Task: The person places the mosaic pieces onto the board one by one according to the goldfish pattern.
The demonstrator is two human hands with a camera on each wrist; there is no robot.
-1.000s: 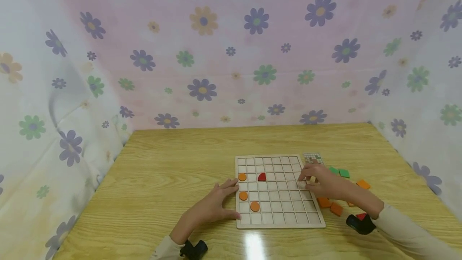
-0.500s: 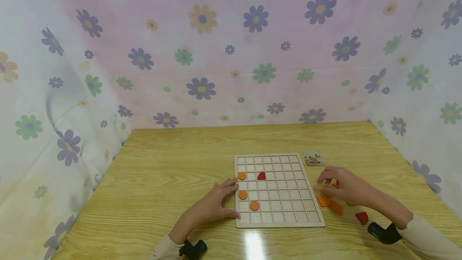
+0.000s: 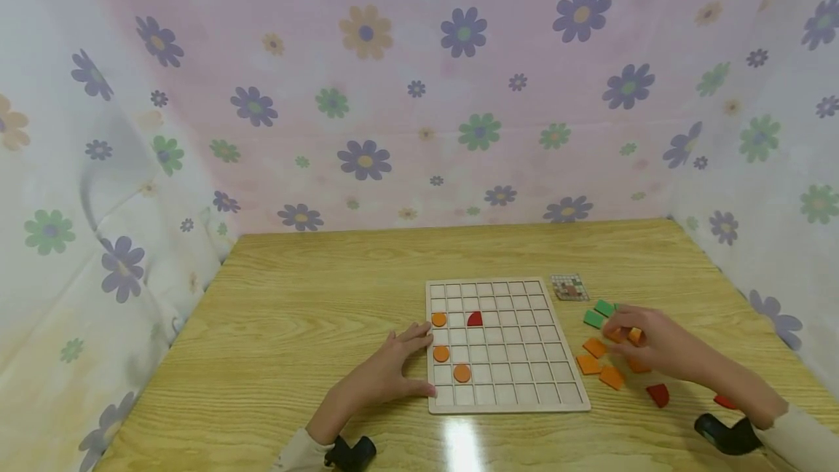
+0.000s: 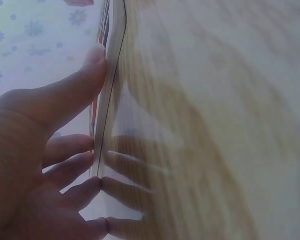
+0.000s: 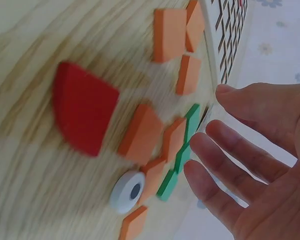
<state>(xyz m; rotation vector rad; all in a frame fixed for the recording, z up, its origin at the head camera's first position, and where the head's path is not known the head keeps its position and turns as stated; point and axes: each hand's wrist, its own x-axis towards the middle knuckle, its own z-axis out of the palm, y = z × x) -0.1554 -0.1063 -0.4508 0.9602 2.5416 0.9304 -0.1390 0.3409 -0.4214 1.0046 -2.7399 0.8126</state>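
Observation:
A wooden grid board [image 3: 511,398] lies on the table, holding several orange discs [image 3: 462,374] at its left and one red quarter piece [image 3: 475,319]. My left hand [image 3: 387,370] rests with spread fingers against the board's left edge; in the left wrist view the thumb and fingertips of that hand [image 4: 45,145] touch the rim [image 4: 107,90]. To the right of the board my right hand [image 3: 662,341] hovers over loose orange squares [image 3: 588,364] and green pieces [image 3: 594,319]. Seen from the right wrist, its fingers [image 5: 209,175] are parted above the pieces, holding nothing.
A small printed pattern card [image 3: 570,288] lies behind the board's right corner. Loose red quarter pieces [image 3: 658,395] lie nearer the front right. A white disc with a dark centre [image 5: 127,192] sits among the orange squares. Flowered cloth [image 3: 419,122] surrounds the table's back and sides.
My right hand has moved right, off the board's right edge and over the loose pieces, uncovering the pattern card and several orange and green pieces. The left hand stays at the board's edge.

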